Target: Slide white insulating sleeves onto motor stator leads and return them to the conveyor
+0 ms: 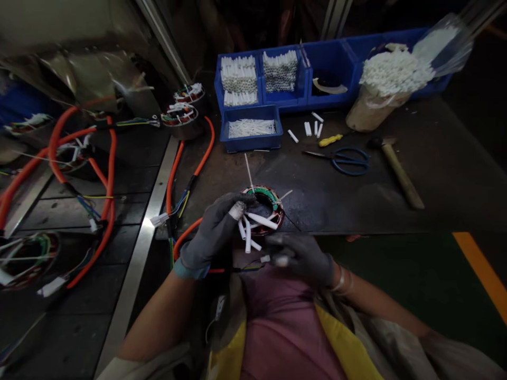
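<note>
A motor stator (280,215) with copper windings and a green inner ring lies at the bench's front edge. Several white insulating sleeves (248,235) stick out from its near side, and two thin white cable ties (249,171) rise from its rim. My left hand (214,224), in a grey glove, grips the left side of the stator, its thumb beside the sleeves. Just right of the sleeves, my gloved right hand (299,256) has its fingers curled together; what they hold, if anything, is hidden. By its fingertips is a small white connector (265,259) near thin wires.
Behind stand blue bins (304,100) of white sleeves and a small blue tray (251,142) of cable ties. Scissors (350,161), a hammer (402,174), a yellow-handled tool (330,140) and a sleeve-filled container (368,111) lie rightward. More stators (180,121) with orange cables (113,174) occupy the left.
</note>
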Available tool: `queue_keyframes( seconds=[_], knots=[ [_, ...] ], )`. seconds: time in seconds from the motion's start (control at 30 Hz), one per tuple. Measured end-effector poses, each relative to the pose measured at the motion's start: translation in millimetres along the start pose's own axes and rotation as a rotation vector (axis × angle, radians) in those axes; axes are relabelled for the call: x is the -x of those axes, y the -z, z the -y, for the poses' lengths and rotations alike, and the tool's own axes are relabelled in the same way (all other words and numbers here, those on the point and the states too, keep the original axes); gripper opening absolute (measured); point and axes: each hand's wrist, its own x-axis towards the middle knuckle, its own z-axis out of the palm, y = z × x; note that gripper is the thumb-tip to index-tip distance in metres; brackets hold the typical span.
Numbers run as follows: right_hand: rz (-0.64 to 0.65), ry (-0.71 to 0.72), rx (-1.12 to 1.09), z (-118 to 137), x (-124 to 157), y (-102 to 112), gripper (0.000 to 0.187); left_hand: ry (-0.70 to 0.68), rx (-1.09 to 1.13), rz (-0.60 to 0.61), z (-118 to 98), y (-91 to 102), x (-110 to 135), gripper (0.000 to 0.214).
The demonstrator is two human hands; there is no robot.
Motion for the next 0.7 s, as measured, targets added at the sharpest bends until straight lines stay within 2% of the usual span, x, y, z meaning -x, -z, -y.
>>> queue_keyframes(
  seconds=[0.07, 0.13, 0.17, 0.27, 0.37, 0.43, 0.5, 0.57, 0.63, 0.7],
  knots=[
    [-0.158, -0.155, 0.063, -9, 11, 24, 0.028, -0.069, -0.120, 0.066, -7, 2.8, -5, 0.038],
    [-0.282, -0.221, 0.163, -14, 10, 40, 0.024, -0.179, -0.288, 0.193, -14, 3.9, -13, 0.034],
    [-0.285, -0.186, 0.178, -14, 5, 44, 0.023, -0.235, -0.377, 0.254, -17, 4.0, -17, 0.032],
    [-0.137, 0.036, 0.079, -13, -18, 51, 0.022, -0.332, -0.553, 0.384, -25, 2.5, -29, 0.036],
    [-0.098, 0.130, 0.081, -21, -33, 61, 0.023, -0.309, -0.478, 0.453, -28, -2.1, -35, 0.032],
    [-0.115, 0.126, 0.233, -32, -34, 70, 0.021, -0.191, -0.315, 0.379, -27, -9.1, -34, 0.024],
    [-0.073, 0.128, 0.391, -41, -30, 74, 0.019, -0.009, -0.112, 0.181, -23, -20.8, -31, 0.025],
    [0.011, 0.175, 0.452, -42, -26, 70, 0.022, 0.120, 0.033, -0.050, -19, -35.8, -29, 0.027],
    [0.078, 0.232, 0.399, -32, -26, 61, 0.024, 0.130, 0.056, -0.245, -18, -49.4, -28, 0.025],
    [0.063, 0.249, 0.229, -18, -31, 56, 0.021, 0.087, -0.003, -0.309, -20, -55.9, -29, 0.020]
  ],
)
